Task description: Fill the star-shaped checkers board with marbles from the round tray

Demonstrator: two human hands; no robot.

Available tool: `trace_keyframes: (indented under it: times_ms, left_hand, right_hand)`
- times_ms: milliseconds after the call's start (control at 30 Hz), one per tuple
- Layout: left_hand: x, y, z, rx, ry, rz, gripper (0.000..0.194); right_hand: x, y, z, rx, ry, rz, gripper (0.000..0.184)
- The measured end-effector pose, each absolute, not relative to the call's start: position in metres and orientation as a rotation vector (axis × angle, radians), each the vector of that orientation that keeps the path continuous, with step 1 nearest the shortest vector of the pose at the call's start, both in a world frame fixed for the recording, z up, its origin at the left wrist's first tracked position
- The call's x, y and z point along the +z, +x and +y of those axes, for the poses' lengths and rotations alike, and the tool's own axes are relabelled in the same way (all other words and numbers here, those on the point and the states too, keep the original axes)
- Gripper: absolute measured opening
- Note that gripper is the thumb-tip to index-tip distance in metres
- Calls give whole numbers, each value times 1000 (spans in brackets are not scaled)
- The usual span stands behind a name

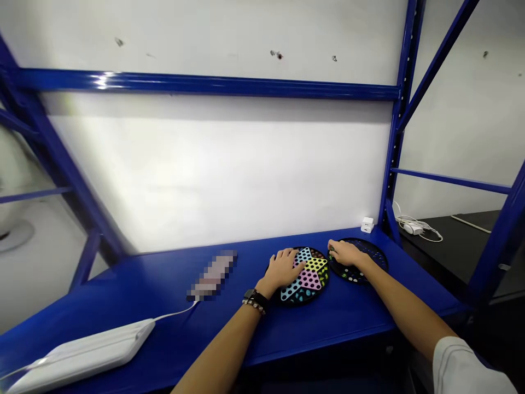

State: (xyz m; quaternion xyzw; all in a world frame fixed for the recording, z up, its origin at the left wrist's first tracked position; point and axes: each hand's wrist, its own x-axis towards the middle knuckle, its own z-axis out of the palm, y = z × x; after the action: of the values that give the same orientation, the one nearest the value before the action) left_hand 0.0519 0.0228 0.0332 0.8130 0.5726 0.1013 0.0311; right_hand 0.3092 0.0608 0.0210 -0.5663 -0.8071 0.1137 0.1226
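Observation:
My left hand (284,269) lies with its fingers apart over the left part of a round Chinese checkers board (310,280). The board has a coloured star dotted with black holes, and small coloured pieces sit around the star, yellow-green on the right and light blue along the front. My right hand (344,253) is at the left side of a round black perforated tray (375,255). Its fingers are curled together near some small green pieces, and what is between them is hidden. A few white pieces (356,279) lie near the tray's front edge.
Both boards rest on a blue shelf (221,323) with a blue frame. To the left are a pixelated flat object (213,275) and a white power strip (90,350) joined by a cable. White adapters (367,225) stand at the back right, and cables (426,229) lie beyond the post.

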Motion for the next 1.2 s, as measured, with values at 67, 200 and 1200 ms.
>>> trace_keyframes:
  times_ms: [67, 200, 1200]
  left_hand:
    - [33, 50, 24, 310, 2513, 1759, 56]
    - [36, 39, 30, 275, 2496, 1671, 63]
    - [58, 4, 43, 862, 2385, 1836, 36]
  right_hand:
    - [23, 307, 58, 289, -1695, -2377, 22]
    - [23, 309, 61, 369, -1660, -2311, 19]
    - [82, 138, -20, 253, -1103, -2930, 17]
